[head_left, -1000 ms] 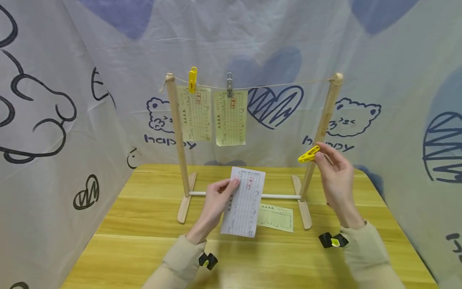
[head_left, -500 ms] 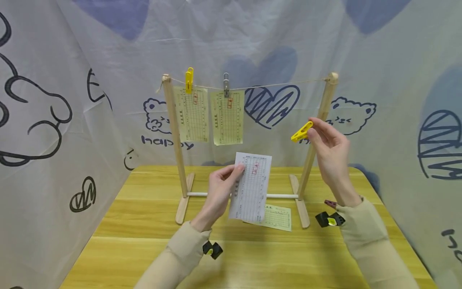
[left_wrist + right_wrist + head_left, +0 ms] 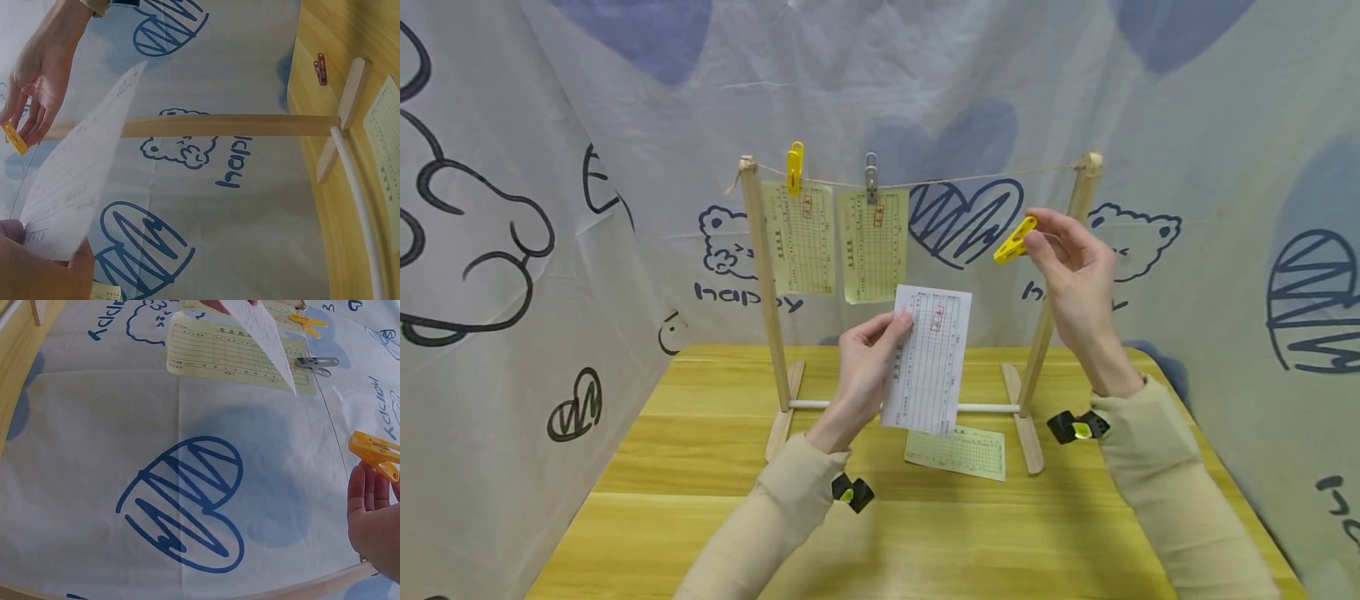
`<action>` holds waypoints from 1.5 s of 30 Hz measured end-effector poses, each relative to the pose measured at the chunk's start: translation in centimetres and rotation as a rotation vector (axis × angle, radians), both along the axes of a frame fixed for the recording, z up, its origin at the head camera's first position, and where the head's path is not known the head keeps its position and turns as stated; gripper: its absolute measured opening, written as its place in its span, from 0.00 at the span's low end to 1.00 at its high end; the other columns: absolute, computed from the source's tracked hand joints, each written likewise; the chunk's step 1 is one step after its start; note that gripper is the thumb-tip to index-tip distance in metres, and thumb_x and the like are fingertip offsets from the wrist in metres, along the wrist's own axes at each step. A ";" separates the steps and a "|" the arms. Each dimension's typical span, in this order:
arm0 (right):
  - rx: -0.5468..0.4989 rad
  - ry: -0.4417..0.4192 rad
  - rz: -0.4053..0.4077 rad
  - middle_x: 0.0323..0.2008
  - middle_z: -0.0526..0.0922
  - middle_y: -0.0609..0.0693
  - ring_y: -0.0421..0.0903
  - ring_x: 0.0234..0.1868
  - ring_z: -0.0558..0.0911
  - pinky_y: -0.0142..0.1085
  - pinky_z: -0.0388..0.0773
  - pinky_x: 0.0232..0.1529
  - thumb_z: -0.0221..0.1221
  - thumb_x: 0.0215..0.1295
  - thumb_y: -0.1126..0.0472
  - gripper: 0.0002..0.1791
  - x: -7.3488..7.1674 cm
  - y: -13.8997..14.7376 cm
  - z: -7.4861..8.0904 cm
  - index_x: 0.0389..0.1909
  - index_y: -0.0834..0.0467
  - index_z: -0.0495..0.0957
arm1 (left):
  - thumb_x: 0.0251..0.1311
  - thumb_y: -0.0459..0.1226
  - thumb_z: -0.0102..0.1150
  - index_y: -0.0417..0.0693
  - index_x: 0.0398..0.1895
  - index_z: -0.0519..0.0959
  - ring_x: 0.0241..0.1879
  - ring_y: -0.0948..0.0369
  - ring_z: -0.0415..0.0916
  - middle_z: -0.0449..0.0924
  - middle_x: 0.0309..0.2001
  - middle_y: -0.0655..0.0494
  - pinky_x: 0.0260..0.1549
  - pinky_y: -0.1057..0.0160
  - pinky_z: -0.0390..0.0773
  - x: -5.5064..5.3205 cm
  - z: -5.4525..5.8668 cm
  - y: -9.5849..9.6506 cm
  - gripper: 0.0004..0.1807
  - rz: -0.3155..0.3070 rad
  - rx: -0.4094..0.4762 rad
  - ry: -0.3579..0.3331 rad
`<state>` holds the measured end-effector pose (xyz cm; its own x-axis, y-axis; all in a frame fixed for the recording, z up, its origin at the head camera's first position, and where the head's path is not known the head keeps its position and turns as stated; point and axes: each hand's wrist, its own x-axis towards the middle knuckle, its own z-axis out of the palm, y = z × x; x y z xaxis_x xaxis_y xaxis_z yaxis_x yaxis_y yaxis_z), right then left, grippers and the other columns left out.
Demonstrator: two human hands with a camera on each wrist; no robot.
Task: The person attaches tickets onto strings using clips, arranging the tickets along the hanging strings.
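Observation:
My left hand (image 3: 867,367) pinches a white printed form (image 3: 927,360) by its left edge, thumb in front, holding it upright below the string (image 3: 970,177). Higher and to the right, my right hand (image 3: 1077,275) pinches a yellow clothespin (image 3: 1015,240) by its handle end, its nose pointing down-left, apart from both string and form. Two yellowish forms hang from the string's left half: one under a yellow clothespin (image 3: 794,169), the other (image 3: 874,250) under a grey clothespin (image 3: 871,178). In the right wrist view, the held clothespin (image 3: 375,453) sits at the right edge.
A wooden frame with a left post (image 3: 765,283) and a right post (image 3: 1037,358) carries the string. A white rod (image 3: 988,408) joins its feet. Another yellowish form (image 3: 958,452) lies on the wooden table (image 3: 700,517). A dark red clothespin (image 3: 320,69) lies near the right foot.
Both hands have risen: the left lifts the white form up and slightly right, and the right brings the yellow clothespin up and leftward toward the string. The hanging forms stay put.

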<state>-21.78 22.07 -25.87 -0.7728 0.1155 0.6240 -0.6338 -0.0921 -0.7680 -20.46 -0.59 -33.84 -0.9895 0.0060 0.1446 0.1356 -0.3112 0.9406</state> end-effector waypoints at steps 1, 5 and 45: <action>0.002 0.006 0.000 0.46 0.83 0.46 0.39 0.48 0.84 0.26 0.81 0.56 0.59 0.71 0.66 0.15 -0.1 -0.1 0.2 0.56 0.64 0.79 | 0.68 0.36 0.62 0.37 0.52 0.83 0.31 0.64 0.84 0.88 0.34 0.60 0.31 0.68 0.84 -0.1 0.2 0.1 0.14 -0.004 -0.001 0.002; 0.022 0.025 -0.012 0.44 0.84 0.45 0.38 0.45 0.84 0.25 0.81 0.54 0.59 0.71 0.66 0.16 -0.7 -0.3 1.1 0.56 0.66 0.79 | 0.69 0.37 0.60 0.39 0.55 0.82 0.34 0.64 0.82 0.87 0.37 0.60 0.35 0.69 0.82 -0.6 0.9 0.4 0.15 -0.029 0.005 0.010; 0.104 0.063 -0.044 0.42 0.85 0.41 0.38 0.45 0.83 0.26 0.81 0.54 0.61 0.69 0.66 0.18 -3.4 -3.4 7.1 0.58 0.68 0.78 | 0.65 0.31 0.63 0.38 0.56 0.81 0.32 0.68 0.81 0.87 0.48 0.44 0.31 0.75 0.79 -3.8 5.8 2.8 0.16 0.094 0.171 -0.065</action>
<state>-25.13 18.67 -18.77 -0.7273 0.0801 0.6817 -0.6829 0.0148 -0.7303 -24.31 2.18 -28.00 -0.9918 -0.1060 0.0713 0.1122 -0.4561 0.8828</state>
